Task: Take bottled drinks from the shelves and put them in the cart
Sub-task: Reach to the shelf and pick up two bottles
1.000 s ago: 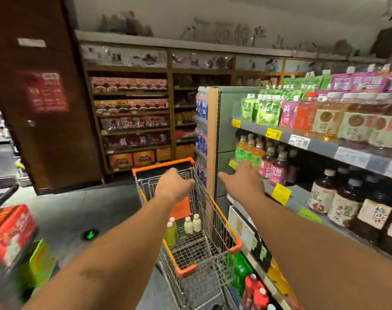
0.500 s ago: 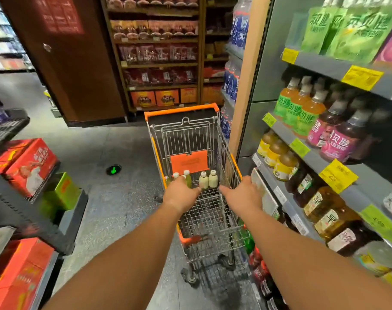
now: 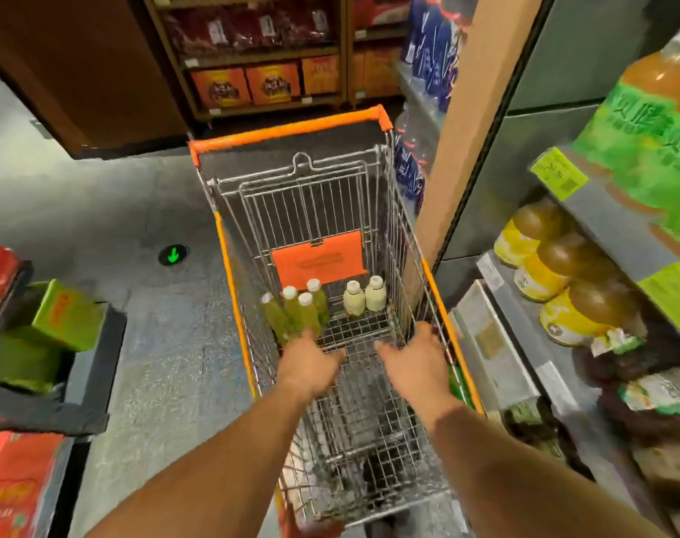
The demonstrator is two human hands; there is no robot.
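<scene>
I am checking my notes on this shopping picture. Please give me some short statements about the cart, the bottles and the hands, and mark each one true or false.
1. The cart has orange trim on its rim. True.
2. Four green bottles stand in the cart. True.
3. The two pale bottles lie on the floor beside the cart. False: they stand inside the cart, to the right of the green ones.
4. The left hand holds a bottle. False: it holds nothing, and its fingers reach over the basket.
5. The right hand holds nothing. True.
6. The bottle shelves are on the person's left. False: they are on the right.
</scene>
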